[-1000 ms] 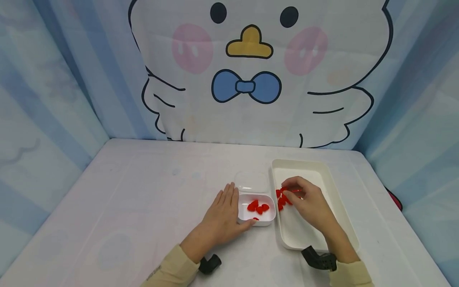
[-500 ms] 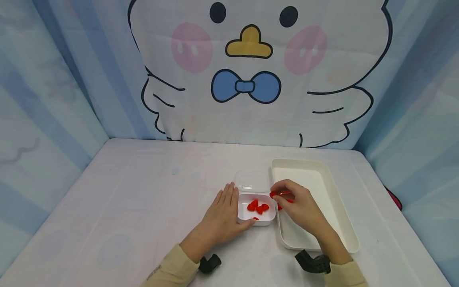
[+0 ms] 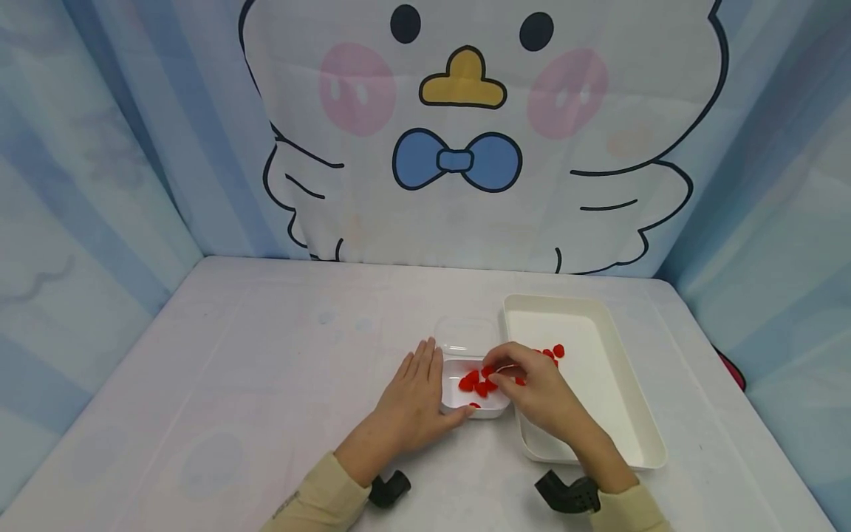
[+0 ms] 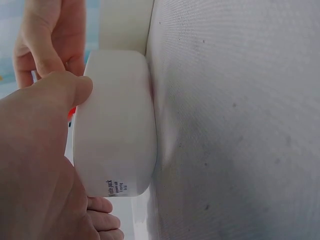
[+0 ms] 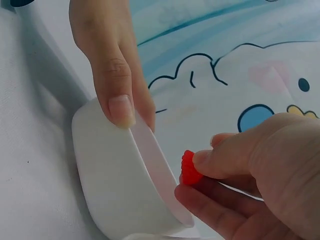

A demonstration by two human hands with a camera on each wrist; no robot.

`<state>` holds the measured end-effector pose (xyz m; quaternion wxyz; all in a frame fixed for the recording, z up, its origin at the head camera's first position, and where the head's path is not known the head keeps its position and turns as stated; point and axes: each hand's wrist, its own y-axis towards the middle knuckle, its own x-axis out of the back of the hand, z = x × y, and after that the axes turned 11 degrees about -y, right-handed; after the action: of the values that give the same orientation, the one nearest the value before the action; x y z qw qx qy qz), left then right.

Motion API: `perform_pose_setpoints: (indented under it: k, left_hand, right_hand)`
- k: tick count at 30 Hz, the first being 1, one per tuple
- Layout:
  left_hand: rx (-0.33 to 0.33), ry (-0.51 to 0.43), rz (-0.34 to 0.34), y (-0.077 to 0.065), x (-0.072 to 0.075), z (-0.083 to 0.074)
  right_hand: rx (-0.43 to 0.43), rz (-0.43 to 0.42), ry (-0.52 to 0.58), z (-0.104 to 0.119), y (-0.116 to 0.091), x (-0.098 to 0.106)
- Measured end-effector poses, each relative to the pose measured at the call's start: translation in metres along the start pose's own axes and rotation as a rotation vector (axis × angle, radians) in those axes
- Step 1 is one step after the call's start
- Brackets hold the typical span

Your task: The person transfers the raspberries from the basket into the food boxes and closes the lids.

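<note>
Landmark = small white box (image 3: 476, 403), sitting on the table (image 3: 266, 369) near the front edge.

Large white tray (image 3: 618, 414) lies just right of the box, walls almost touching, so the carry between them is short. Clear lid (image 3: 467, 336) lies flat directly behind the box, out of the way.

Left hand (image 3: 412, 403) rests against the box's left wall, fingers straight, thumb hooked over the near rim; probably bracing it so it doesn't slide.

Right hand (image 3: 532, 388) hovers over the box's right rim, thumb and fingers pinching one red piece (image 5: 189, 169) above the opening.

A few red pieces (image 3: 477, 383) already lie inside the box; a few more (image 3: 557, 351) are in the tray, to the box's right.
</note>
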<state>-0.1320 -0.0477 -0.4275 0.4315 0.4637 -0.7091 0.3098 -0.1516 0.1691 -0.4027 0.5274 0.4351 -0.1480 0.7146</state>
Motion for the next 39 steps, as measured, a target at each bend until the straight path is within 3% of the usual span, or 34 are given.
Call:
perform_pose_setpoints:
  k: [18, 25, 39]
  left_hand:
    - [-0.020, 0.014, -0.018, -0.001, 0.000, 0.000]
    - [-0.018, 0.003, -0.018, -0.001, 0.000, 0.000]
    - [-0.016, -0.013, -0.025, 0.000, -0.001, 0.000]
  right_hand:
    - [0.054, 0.069, -0.011, 0.005, -0.001, -0.015]
    - [0.059, 0.101, -0.077, 0.007, -0.001, -0.018]
    - [0.048, 0.064, -0.034, 0.007, 0.000, -0.012]
